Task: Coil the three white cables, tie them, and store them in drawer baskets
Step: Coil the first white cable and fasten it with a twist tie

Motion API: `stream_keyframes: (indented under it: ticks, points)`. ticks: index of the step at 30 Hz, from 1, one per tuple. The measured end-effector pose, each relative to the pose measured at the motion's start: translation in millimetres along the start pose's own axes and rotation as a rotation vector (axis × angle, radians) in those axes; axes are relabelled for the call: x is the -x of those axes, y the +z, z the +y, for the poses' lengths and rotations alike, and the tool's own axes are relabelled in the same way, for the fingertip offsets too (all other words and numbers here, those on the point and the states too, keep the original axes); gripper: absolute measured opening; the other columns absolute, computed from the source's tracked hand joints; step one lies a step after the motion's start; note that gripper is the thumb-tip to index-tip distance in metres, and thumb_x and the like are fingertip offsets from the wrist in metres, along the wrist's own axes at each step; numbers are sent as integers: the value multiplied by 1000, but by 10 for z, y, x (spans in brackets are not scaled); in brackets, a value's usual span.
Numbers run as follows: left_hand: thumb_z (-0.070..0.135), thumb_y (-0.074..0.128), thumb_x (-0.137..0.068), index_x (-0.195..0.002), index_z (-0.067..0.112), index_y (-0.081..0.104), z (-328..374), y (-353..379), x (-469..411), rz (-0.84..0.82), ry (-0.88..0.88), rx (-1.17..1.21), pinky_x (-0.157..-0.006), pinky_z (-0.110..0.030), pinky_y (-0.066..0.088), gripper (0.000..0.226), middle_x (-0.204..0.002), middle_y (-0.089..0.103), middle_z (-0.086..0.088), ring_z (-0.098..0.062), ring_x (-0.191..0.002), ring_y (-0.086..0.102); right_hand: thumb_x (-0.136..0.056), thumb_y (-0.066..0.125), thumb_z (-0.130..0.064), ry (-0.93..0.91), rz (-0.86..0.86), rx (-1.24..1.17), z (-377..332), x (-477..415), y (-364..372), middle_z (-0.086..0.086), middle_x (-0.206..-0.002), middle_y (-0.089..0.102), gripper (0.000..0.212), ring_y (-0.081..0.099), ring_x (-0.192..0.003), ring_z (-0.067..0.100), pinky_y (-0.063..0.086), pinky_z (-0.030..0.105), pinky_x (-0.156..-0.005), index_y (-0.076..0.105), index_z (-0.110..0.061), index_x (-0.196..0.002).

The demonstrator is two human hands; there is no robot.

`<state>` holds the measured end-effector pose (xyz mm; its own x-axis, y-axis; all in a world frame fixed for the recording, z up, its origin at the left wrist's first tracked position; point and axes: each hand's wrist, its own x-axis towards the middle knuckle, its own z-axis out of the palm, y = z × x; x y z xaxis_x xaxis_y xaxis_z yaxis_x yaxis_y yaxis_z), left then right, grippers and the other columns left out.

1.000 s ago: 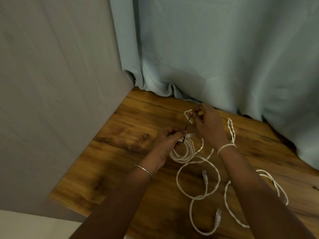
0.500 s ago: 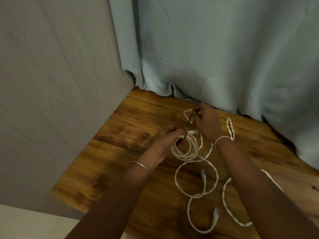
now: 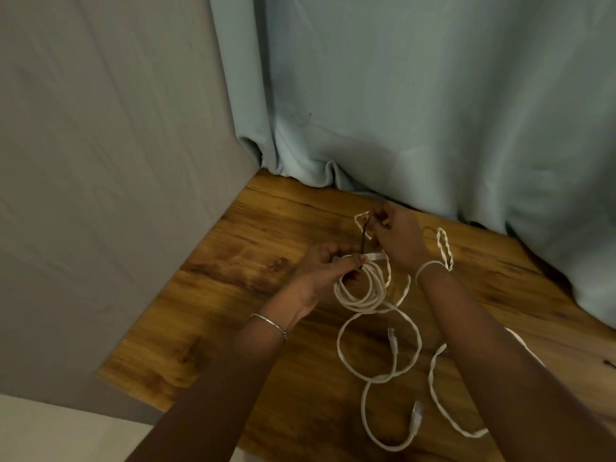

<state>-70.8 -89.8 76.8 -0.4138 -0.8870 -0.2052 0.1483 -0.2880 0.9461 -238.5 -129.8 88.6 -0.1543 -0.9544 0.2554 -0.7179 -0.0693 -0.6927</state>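
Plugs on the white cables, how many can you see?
2. The far plug lies inside a loose cable loop; the near plug lies closer to the person. More may hide under the left hand or right hand.

no readable text, no labels, no brands, no numbers, no signs anywhere

We observe the left hand (image 3: 320, 271) gripping a coiled white cable (image 3: 361, 291) while the right hand (image 3: 396, 235) pinches a black tie (image 3: 364, 236); loose cables (image 3: 376, 355) lie on the tabletop (image 3: 233, 278).
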Motion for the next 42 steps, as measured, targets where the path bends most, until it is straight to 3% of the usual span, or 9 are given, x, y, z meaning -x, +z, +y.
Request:
stream_keyframes:
  ticks: [11,16,21,23,25,29,33,39,42]
  points:
    - [3,73,-79,-111,-2,63,41,-35,22,-70,17,-54,-71,-20,54,34,-94,71,-6,-11,-83,68,-91,60,-23,8,-9,11,-29,-53,-31,15,-80,68,14,65,-70,29,53,43,-67,56,-11,-85]
    - [5,69,-83,-112,-3,61,16,-48,23,-8,40,-160,-87,-31,52,31,-98,71,-6,-14,-90,66,-85,67,-14,127,-310,51,55,-8,-32,13,-82,67,14,60,-76,24,45,36,-69,63,-6,-75]
    - [7,64,-87,-119,20,53,18,-28,49,63,114,-148,-86,-20,52,36,-105,64,8,-6,-97,62,-92,58,-8,376,-558,-264,-116,357,-68,10,-99,69,12,64,-78,9,52,13,-66,64,-6,-103]
    - [9,63,-88,-112,28,55,30,-35,55,67,136,-176,-83,-15,51,32,-104,63,13,-2,-97,61,-95,47,1,439,-561,-382,-159,441,-41,24,-124,58,28,63,-99,26,50,23,-79,54,-1,-122]
    - [13,64,-89,-100,35,57,45,-43,54,81,149,-233,-78,-11,50,26,-99,64,14,-1,-94,61,-96,41,5,472,-564,-462,-181,474,-11,29,-129,53,32,57,-117,35,46,36,-94,49,4,-126]
    - [17,66,-88,-94,37,54,51,-58,30,120,163,-250,-73,-10,48,24,-103,61,9,-4,-95,59,-91,51,5,548,-583,-682,-103,485,17,5,-81,66,24,68,-63,6,54,18,-57,64,-15,-91]
    - [17,65,-88,-97,36,54,52,-72,10,108,159,-227,-71,-7,48,24,-102,62,12,-1,-93,59,-88,63,-4,624,-577,-773,-1,497,107,11,-93,69,19,66,-82,20,54,29,-71,67,-8,-106]
    - [14,64,-89,-100,33,55,54,-108,-20,125,163,-268,-68,-4,47,24,-96,61,15,6,-85,58,-89,63,-7,671,-521,-781,9,510,117,17,-101,68,17,63,-92,27,49,40,-89,69,-8,-105]
    - [14,67,-87,-105,26,58,-8,-144,-56,140,149,-290,-73,-12,50,24,-102,67,4,-4,-89,63,-94,56,-29,609,-298,-717,-70,525,31,16,-103,71,21,67,-90,27,52,37,-84,69,-13,-100]
